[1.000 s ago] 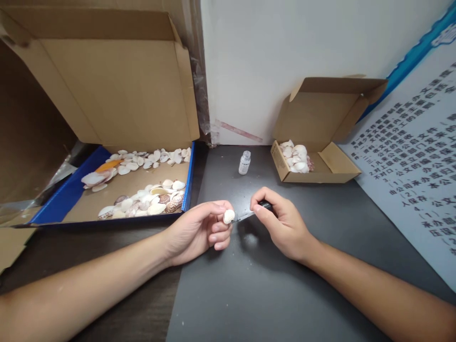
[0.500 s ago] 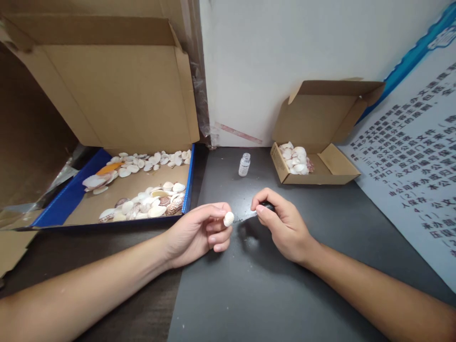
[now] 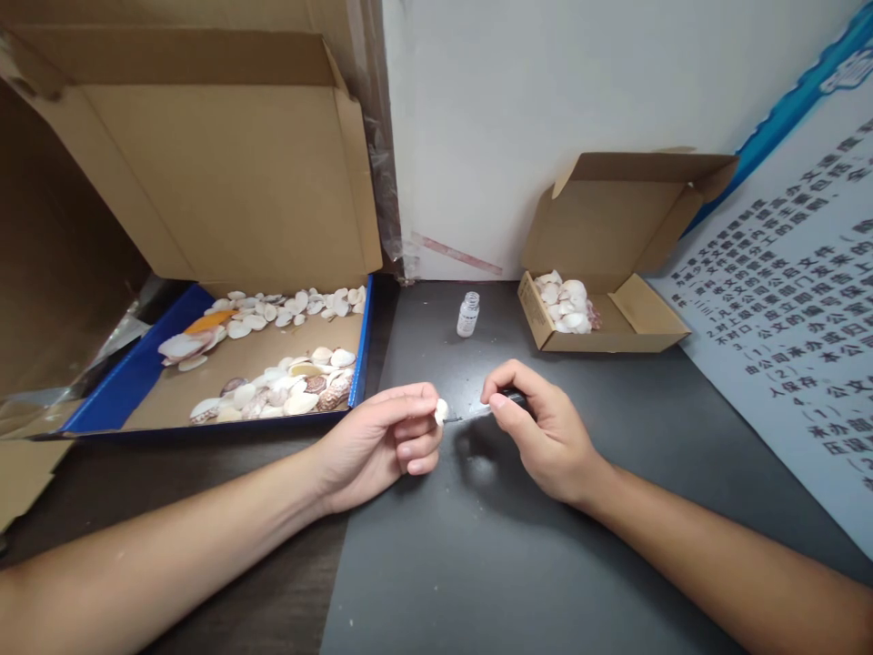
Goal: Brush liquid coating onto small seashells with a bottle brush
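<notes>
Over mat (image 3: 436, 564): left hand (image 3: 386, 446) half-curled, fingers (image 3: 419, 448) pinching shell (image 3: 441, 413); right hand (image 3: 542, 428) clasping black-handled tool (image 3: 472, 415).

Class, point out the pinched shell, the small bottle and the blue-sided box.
Pinched shell (image 3: 442, 413): head view, exposed part beyond the fingertips (image 3: 428, 393).
Small bottle (image 3: 467, 318): head view, middle of its body.
Blue-sided box (image 3: 265, 348): head view, bare cardboard floor.

1. Sheet (image 3: 797, 300), R side of frame: dk Chinese chars, several lines, tilted. Legible bits: "公司", "公文", "人保存"; item nos. 3, 4, (1), (2). Rest blurred/cut by frame edge.
2. Vial (image 3: 467, 318), ctr: label print too sm to read.
3. Sm carton (image 3: 534, 314), R of ctr: side-wall print illegible.
4. Blue strip (image 3: 784, 114), upper R: pale emblem, unreadable.
</notes>
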The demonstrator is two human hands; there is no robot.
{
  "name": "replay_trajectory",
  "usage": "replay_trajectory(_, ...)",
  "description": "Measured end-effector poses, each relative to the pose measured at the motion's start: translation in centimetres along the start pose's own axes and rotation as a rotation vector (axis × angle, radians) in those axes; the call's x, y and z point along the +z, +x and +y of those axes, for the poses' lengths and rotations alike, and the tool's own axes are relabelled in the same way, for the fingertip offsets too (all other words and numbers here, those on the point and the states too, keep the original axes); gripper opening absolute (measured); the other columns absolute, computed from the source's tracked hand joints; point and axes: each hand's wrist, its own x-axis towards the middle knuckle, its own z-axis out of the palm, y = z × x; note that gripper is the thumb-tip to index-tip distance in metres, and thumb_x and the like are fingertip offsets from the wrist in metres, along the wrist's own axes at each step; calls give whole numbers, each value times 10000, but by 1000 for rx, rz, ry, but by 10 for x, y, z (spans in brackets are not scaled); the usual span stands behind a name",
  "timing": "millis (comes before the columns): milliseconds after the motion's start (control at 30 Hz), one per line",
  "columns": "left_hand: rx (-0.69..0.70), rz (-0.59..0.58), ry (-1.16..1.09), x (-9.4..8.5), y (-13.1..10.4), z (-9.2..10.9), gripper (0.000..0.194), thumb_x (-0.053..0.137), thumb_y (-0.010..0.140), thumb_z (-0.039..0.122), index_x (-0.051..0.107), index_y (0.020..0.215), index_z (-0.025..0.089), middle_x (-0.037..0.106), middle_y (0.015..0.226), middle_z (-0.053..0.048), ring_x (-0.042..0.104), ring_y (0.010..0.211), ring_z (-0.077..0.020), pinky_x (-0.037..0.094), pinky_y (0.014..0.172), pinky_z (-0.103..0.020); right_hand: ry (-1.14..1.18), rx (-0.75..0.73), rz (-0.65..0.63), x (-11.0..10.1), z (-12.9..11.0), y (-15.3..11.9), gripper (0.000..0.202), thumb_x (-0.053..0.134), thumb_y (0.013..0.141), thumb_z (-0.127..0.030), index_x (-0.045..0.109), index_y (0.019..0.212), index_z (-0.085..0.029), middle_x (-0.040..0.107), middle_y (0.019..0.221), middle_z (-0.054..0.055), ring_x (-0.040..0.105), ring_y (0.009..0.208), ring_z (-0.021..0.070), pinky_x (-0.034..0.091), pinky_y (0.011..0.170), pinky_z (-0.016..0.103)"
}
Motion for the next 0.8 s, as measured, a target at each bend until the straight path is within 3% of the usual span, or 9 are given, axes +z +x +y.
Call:
replay_trajectory(267, 6, 16, 8, 0, -1, 1, 255, 557, 919, 164, 490, 674, 143, 283, 558, 79, 285, 468, -51, 326, 490, -186, -54, 42, -2, 0, -2, 0, 74, 511, 891, -219, 521, 817, -220, 498, 644, -26, 479, 599, 134, 376, 525, 241)
replay_trajectory(800, 42, 49, -3, 1, -1, -1, 227, 579, 916, 159, 520, 697, 153, 244, 562, 80, 210, 491, -65, 304, 481, -182, -76, 15, 67, 2, -5, 0, 95, 496, 895, -234, 509, 802, -220, 457, 609, -47, 423, 512, 109, 353, 473, 232)
